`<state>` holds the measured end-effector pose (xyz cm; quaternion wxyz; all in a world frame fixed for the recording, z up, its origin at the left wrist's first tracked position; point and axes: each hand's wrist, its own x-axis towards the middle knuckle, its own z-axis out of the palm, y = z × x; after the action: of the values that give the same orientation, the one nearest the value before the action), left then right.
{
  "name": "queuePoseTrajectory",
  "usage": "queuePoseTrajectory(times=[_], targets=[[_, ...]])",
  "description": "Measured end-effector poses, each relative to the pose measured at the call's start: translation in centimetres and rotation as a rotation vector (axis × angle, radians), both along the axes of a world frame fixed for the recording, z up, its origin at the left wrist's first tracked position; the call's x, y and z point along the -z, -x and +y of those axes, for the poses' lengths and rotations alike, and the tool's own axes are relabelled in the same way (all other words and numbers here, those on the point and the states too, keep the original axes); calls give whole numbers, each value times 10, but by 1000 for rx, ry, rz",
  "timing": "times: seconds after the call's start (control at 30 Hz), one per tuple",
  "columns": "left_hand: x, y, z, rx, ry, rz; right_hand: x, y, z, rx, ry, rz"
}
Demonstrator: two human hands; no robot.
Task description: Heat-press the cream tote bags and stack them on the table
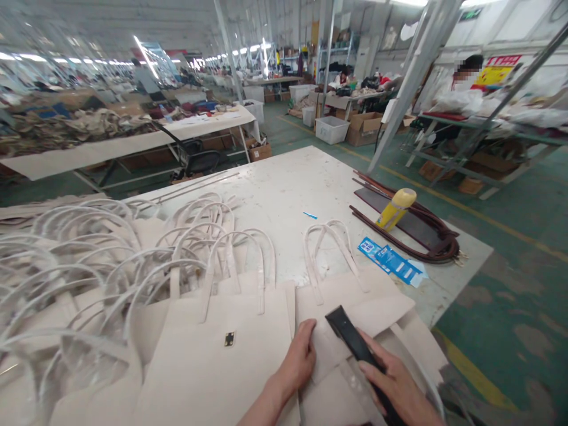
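My right hand point(393, 378) is wrapped round a long black stapler point(350, 334), its front end over a beige bag panel point(331, 343). Close by on the left, my left hand point(302, 355) has its fingers curled at the edge of that panel, gripping it. A pair of pale handles point(331, 254) rises from the panel's far side. Beneath my left forearm lies a flat beige tote bag point(213, 361) with a small dark metal fitting point(229, 339) on its front. The stapler's rear end is partly hidden by my right palm.
Many beige bags with looped handles point(89, 236) pile up on the left. On the white table point(284, 177) lie a blue pen point(310, 215), blue packets point(390, 263), a yellow bottle point(396, 210) and dark brown straps point(444, 245). A metal post point(403, 89) stands beyond the right edge.
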<state>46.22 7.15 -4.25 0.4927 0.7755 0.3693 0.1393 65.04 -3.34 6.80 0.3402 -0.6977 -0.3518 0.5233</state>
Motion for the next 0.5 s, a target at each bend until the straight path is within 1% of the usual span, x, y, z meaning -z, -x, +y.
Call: queuePoseTrajectory(times=[0.07,0.13,0.23,0.3,0.4,0.47,0.5], targets=[[-7,1,-7,74,-11,105,2,-10,-8,-6,18,-13],[-15,4,-15,161,-40,251,8,-18,-15,-47,46,-9],[-22,10,-22,266,-153,426,19,-22,-17,-105,89,5],[-24,12,-20,305,-250,487,23,-21,-14,-95,112,4],[-29,8,-8,316,-364,477,24,-19,-8,-6,131,15],[-34,-2,2,291,-387,374,24,-20,-6,51,139,31],[-37,-9,6,275,-360,298,23,-22,-7,70,142,33]])
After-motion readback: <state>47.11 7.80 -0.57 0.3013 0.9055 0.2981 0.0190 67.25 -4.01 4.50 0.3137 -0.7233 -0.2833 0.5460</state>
